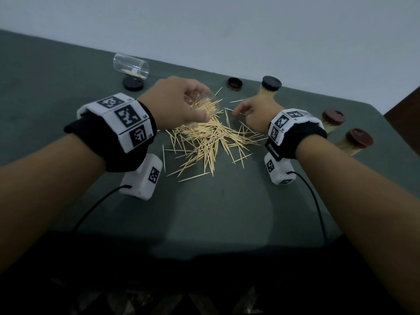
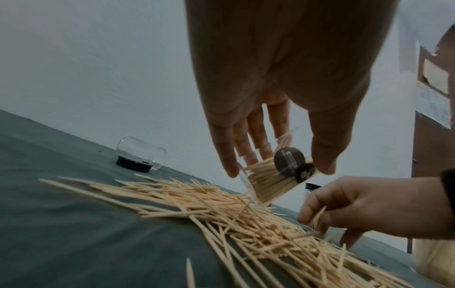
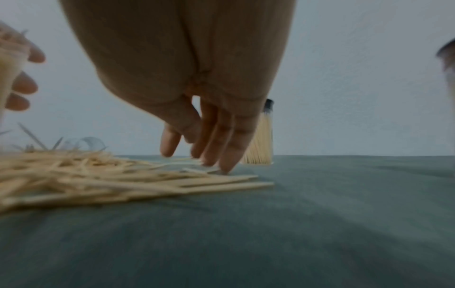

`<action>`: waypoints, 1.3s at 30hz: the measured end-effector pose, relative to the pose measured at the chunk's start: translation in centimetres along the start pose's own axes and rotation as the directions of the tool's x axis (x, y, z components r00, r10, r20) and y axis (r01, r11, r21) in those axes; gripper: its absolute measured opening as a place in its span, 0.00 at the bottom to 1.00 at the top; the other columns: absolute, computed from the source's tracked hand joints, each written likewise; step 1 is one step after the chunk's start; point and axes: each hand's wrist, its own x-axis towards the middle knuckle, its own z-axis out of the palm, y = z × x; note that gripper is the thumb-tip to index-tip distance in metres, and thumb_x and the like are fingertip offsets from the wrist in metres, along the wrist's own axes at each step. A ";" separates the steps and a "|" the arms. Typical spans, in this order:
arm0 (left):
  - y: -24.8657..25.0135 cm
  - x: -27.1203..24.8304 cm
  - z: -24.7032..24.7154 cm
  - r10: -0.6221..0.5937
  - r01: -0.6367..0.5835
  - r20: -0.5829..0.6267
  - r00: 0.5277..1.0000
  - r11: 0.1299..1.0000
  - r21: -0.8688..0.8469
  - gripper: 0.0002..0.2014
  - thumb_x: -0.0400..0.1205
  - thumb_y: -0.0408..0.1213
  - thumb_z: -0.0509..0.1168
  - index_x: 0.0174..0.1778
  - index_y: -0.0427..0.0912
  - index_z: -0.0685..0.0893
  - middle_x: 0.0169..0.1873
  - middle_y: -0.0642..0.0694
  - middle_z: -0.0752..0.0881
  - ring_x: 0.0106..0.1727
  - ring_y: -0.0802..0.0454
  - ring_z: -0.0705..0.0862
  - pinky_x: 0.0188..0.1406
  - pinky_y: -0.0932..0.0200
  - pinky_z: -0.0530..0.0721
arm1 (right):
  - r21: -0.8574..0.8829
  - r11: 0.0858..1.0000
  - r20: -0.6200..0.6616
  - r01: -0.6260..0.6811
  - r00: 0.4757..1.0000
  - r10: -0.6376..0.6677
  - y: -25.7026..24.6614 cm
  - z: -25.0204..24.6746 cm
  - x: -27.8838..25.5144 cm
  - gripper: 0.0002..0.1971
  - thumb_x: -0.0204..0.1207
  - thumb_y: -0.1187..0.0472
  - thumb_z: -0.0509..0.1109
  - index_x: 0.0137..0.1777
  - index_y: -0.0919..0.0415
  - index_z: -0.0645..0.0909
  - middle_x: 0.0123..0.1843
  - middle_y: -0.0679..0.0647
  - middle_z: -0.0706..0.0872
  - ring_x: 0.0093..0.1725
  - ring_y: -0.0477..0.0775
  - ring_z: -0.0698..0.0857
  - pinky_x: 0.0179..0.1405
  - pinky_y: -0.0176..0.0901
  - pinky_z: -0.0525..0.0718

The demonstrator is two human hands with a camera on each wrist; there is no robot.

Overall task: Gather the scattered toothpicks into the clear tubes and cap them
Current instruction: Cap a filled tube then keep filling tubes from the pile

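both forearms are bare. each wrist wears a black fabric cuff (image 1: 75,127) wrapped by a white band of blocks (image 1: 122,117) printed with black-and-white square codes. under each wrist hangs a white box (image 1: 145,178) carrying the same kind of code, with a thin black cable (image 1: 95,205) leaving its near end.

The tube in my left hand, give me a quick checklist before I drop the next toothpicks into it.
1. Left hand grips the clear tube: ok.
2. Tube mouth turned toward the right hand: ok.
3. Right hand pinches toothpicks: ok in the left wrist view.
4. Room left in the tube: cannot tell; it already holds many.
5. A loose cap within reach on the table: ok.
6. Scattered toothpicks all gathered: not ok.
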 end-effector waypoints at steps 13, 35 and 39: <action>-0.2 -0.1 -0.7 -0.006 0.007 -0.028 1.000 1.000 0.010 0.28 0.72 0.53 0.77 0.68 0.60 0.80 0.58 0.55 0.85 0.58 0.57 0.84 0.59 0.60 0.78 | -0.088 0.973 0.002 0.215 0.976 -0.216 -2.8 0.5 -2.3 0.11 0.81 0.46 0.64 0.58 0.45 0.82 0.55 0.46 0.85 0.55 0.49 0.82 0.57 0.44 0.79; -0.4 -0.4 -1.6 -0.028 0.029 -0.050 0.998 1.000 0.005 0.27 0.72 0.53 0.77 0.68 0.58 0.80 0.58 0.53 0.86 0.57 0.56 0.84 0.61 0.57 0.81 | -0.243 0.932 0.158 0.270 0.959 -0.236 -4.8 0.1 -4.7 0.07 0.70 0.42 0.75 0.48 0.33 0.89 0.33 0.33 0.82 0.46 0.45 0.84 0.46 0.43 0.84; -0.3 -0.4 -1.6 -0.027 0.027 -0.041 0.999 1.000 0.005 0.29 0.72 0.53 0.76 0.69 0.56 0.80 0.58 0.53 0.86 0.57 0.55 0.85 0.64 0.52 0.82 | -0.147 0.974 0.217 0.172 0.967 -0.138 -4.1 -0.7 -5.0 0.06 0.70 0.43 0.76 0.46 0.38 0.90 0.35 0.34 0.86 0.43 0.40 0.84 0.47 0.40 0.83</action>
